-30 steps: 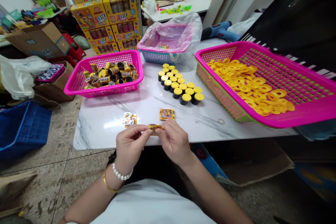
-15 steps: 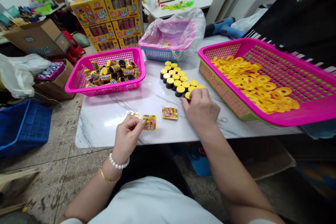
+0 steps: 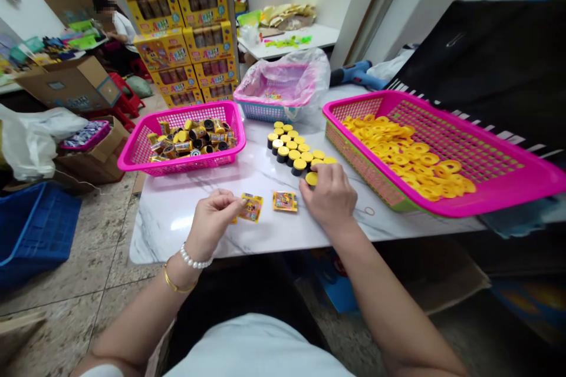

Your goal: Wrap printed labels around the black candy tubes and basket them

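Note:
My left hand pinches the edge of a small yellow printed wrapper between thumb and fingers. Part of another yellow piece peeks out beneath that hand. To its right, a second yellow wrapper lies flat on the table. My right hand has its fingers closed round a small black tub with a yellow top, at the near end of a block of similar yellow-topped tubs. The fingers hide much of that tub.
A pink basket of printed tubs stands left; a larger pink basket of yellow rings stands right. Behind are a plastic-lined basket and stacked yellow boxes. A rubber band lies by my right wrist. Another person sits far left.
The wrapper in my left hand has turned and tilted slightly. My right hand has drawn its tub a little towards me from the block. The camera view has shifted.

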The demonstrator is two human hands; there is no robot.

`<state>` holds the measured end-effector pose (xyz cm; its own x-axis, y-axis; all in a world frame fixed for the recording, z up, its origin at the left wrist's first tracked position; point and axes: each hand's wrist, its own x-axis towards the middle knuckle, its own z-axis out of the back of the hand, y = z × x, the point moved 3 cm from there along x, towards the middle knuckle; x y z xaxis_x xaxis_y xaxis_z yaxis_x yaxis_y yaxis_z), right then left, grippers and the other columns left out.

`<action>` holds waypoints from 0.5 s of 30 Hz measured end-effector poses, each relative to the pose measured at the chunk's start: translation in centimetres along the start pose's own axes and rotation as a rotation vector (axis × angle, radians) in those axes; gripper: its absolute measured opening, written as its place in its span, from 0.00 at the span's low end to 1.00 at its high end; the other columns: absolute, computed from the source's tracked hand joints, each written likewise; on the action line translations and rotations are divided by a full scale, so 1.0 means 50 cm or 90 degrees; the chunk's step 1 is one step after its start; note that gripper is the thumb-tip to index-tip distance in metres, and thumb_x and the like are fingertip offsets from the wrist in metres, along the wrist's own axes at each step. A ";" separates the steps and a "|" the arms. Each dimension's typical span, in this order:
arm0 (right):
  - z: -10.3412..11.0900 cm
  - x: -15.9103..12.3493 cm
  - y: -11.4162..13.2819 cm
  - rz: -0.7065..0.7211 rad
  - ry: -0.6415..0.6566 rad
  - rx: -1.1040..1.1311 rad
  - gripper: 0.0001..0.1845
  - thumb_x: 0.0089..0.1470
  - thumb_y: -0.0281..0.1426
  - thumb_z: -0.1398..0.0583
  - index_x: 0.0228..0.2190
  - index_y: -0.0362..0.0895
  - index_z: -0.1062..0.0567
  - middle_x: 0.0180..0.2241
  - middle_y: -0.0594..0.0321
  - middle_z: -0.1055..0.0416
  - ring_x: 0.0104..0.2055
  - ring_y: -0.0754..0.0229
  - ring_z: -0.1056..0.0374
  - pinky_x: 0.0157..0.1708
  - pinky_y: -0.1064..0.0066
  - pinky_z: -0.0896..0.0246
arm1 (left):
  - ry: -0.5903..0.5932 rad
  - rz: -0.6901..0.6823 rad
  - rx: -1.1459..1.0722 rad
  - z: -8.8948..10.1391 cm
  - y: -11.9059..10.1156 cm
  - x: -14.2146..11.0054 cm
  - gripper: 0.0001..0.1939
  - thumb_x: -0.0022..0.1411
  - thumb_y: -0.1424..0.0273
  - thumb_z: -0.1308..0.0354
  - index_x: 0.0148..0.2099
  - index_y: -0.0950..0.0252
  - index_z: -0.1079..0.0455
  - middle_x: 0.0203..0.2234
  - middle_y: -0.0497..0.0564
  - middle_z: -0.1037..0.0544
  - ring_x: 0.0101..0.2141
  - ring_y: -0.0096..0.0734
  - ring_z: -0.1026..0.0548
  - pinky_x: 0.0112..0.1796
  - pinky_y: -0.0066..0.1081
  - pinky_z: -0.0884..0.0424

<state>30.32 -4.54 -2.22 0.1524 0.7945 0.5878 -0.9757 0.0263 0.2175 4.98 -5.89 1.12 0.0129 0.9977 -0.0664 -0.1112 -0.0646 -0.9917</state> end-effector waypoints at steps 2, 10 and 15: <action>0.016 -0.008 -0.002 -0.027 -0.043 0.094 0.13 0.55 0.34 0.39 0.42 0.41 0.25 0.39 0.52 0.30 0.42 0.49 0.32 0.37 0.62 0.36 | -0.038 -0.098 0.037 0.010 -0.030 0.030 0.14 0.47 0.60 0.30 0.22 0.66 0.23 0.28 0.52 0.28 0.31 0.29 0.33 0.31 0.28 0.36; 0.023 0.028 0.051 -0.149 0.186 0.689 0.10 0.50 0.34 0.40 0.29 0.45 0.19 0.38 0.57 0.30 0.33 0.59 0.32 0.23 0.70 0.36 | 0.098 -0.004 -0.078 0.003 -0.041 0.166 0.26 0.43 0.51 0.29 0.17 0.66 0.34 0.12 0.43 0.42 0.16 0.18 0.49 0.20 0.27 0.57; -0.001 0.106 0.110 -0.178 0.424 0.723 0.20 0.52 0.46 0.38 0.27 0.41 0.19 0.24 0.63 0.32 0.21 0.67 0.44 0.17 0.75 0.53 | 0.078 0.085 -0.194 -0.003 0.010 0.168 0.25 0.38 0.51 0.27 0.23 0.68 0.29 0.12 0.41 0.42 0.16 0.18 0.48 0.20 0.27 0.59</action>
<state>25.75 -0.13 2.07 -0.0982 0.9952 0.0013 -0.2054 -0.0215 0.9784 5.18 2.48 0.07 0.1399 0.9715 -0.1914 0.1812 -0.2151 -0.9596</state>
